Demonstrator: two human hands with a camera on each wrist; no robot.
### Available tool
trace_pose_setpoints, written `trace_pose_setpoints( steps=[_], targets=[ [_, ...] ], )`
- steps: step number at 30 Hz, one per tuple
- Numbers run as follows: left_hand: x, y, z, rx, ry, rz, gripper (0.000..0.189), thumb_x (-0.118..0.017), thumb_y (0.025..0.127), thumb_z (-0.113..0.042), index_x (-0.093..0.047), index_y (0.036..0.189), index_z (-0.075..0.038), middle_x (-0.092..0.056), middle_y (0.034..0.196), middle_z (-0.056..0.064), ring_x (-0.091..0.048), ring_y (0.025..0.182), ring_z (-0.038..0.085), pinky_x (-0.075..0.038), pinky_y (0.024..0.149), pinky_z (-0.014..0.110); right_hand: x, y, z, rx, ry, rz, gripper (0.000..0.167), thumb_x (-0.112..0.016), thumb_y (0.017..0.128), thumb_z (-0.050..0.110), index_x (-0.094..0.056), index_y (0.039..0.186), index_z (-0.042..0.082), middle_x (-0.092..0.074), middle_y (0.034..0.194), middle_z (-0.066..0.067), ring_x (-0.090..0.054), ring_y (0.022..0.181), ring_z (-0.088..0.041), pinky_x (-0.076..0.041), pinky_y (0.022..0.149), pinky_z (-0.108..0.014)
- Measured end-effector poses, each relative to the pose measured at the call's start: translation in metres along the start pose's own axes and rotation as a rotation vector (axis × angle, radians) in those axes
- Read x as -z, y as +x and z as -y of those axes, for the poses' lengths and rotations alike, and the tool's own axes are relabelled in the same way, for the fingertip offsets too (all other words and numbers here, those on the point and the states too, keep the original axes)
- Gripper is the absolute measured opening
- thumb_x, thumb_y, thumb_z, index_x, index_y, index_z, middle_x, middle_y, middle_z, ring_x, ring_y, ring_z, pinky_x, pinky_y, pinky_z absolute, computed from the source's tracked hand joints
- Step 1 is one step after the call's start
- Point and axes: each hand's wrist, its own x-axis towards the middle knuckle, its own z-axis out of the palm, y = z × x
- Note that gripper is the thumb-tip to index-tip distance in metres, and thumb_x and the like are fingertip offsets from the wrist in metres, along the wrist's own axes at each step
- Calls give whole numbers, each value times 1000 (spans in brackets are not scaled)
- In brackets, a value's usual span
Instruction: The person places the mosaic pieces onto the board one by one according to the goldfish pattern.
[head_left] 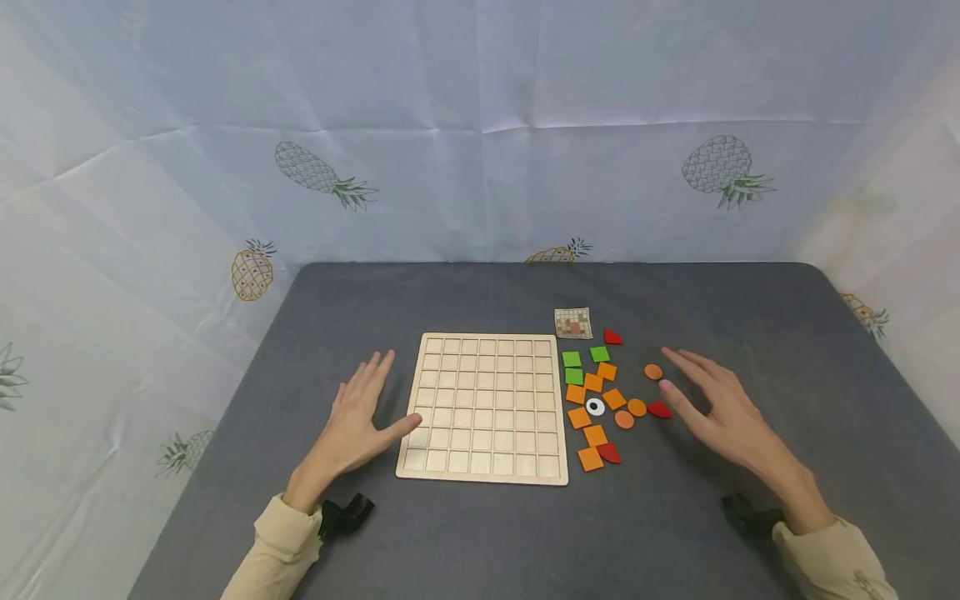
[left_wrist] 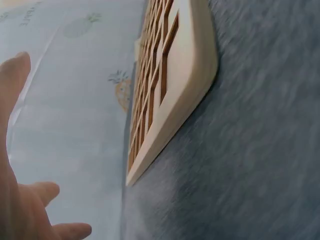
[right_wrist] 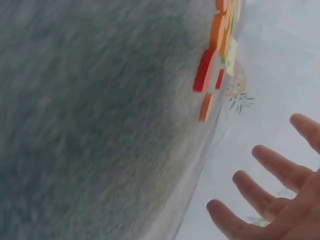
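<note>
A square wooden grid board (head_left: 483,408) lies on the dark table. Beside its left edge is my left hand (head_left: 355,425), fingers extended and thumb out at the board's edge; whether the thumb touches it I cannot tell. My right hand (head_left: 723,412) holds nothing and has its fingers spread, just right of the loose pieces. Nearest to it are a red piece with a curved edge (head_left: 659,409) and an orange disc (head_left: 653,372). Between board and hand lie several orange squares (head_left: 580,417), green squares (head_left: 572,359) and a white ring-shaped piece with a dark centre (head_left: 595,407).
A small printed card with a grid pattern (head_left: 573,323) lies behind the pieces, near the board's far right corner. The grey table (head_left: 465,542) ends at a pale cloth (head_left: 480,192) with pineapple prints, which hangs behind and at both sides.
</note>
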Motion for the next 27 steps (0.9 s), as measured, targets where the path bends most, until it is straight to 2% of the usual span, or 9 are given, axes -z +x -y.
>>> trace_pose_setpoints(
  steps=[7, 9, 12, 15, 19, 24, 27],
  targets=[
    [-11, -4, -1, -29, -59, 24, 117, -79, 88, -59, -20, 175, -10, -19, 181, 26, -17, 166, 56, -11, 127, 83, -3, 6, 9, 6, 49, -46, 57, -65, 108, 27, -53, 158, 2, -53, 153, -34, -47, 134, -56, -40, 100, -79],
    [-13, -6, -1, -45, -78, 40, 118, -80, 87, -60, -20, 175, -9, -19, 181, 26, -17, 166, 56, -10, 127, 83, -5, 7, 10, 8, 46, -63, 56, -66, 108, 26, -55, 157, 2, -57, 148, -33, -51, 128, -52, -47, 95, -71],
    [-18, -7, -2, -69, -99, 62, 120, -81, 85, -63, -21, 174, -9, -19, 180, 27, -17, 166, 57, -10, 127, 82, -7, 8, 12, 20, 45, -95, 53, -68, 107, 26, -59, 154, 3, -64, 136, -28, -59, 113, -40, -55, 83, -48],
    [-21, -7, -4, -84, -114, 84, 122, -82, 84, -64, -21, 174, -9, -19, 180, 28, -17, 166, 57, -10, 128, 82, -10, 10, 14, 37, 62, -122, 50, -71, 105, 24, -63, 150, 4, -67, 121, -22, -59, 94, -20, -51, 70, -30],
    [-25, -6, -7, -84, -116, 107, 124, -84, 82, -63, -22, 174, -9, -19, 180, 27, -17, 166, 57, -7, 128, 81, -14, 13, 20, 61, 95, -135, 47, -74, 102, 17, -66, 146, 3, -65, 104, -12, -47, 76, -5, -43, 63, -23],
    [-34, -5, -9, -71, -46, 122, 128, -85, 77, -64, -21, 174, -10, -19, 181, 25, -18, 166, 55, -6, 129, 79, -19, 18, 28, 85, 118, -109, 45, -79, 98, 12, -68, 140, 1, -55, 91, -4, -41, 70, -7, -34, 62, -24],
    [-37, -5, -10, -64, -10, 130, 132, -86, 75, -65, -20, 175, -10, -18, 181, 25, -17, 167, 53, -6, 129, 78, -22, 21, 30, 91, 112, -86, 45, -82, 96, 11, -70, 138, 1, -52, 85, -3, -40, 68, -9, -33, 62, -25]
  ],
)
